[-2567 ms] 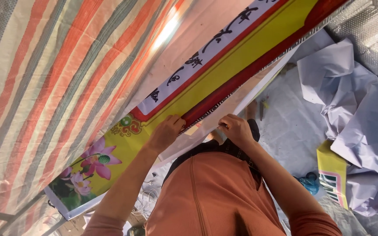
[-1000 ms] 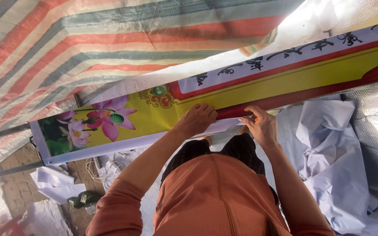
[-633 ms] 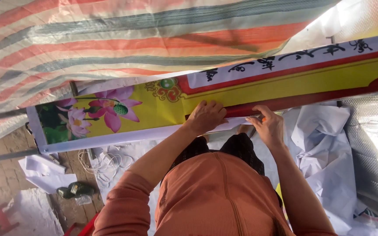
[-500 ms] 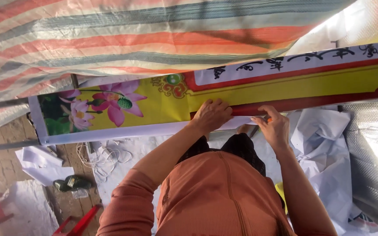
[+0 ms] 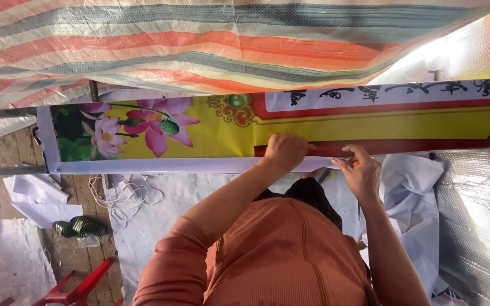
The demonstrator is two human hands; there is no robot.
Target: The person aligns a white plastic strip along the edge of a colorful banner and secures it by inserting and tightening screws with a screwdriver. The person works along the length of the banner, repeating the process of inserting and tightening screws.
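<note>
banner yellow, lotus print, stretched under striped tarp | our left hand fisted, pressing its lower white hem | right hand pinching the hem, maybe a small orange tool | we'd keep the hem taut

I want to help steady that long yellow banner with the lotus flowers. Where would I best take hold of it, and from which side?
Probably the white lower border of the banner, pinched from below. That edge hangs free and unprinted, while the top runs up under the striped tarp. The left hand and right hand already work that same edge near the middle, so the flower end by the metal pole looks free.
</note>
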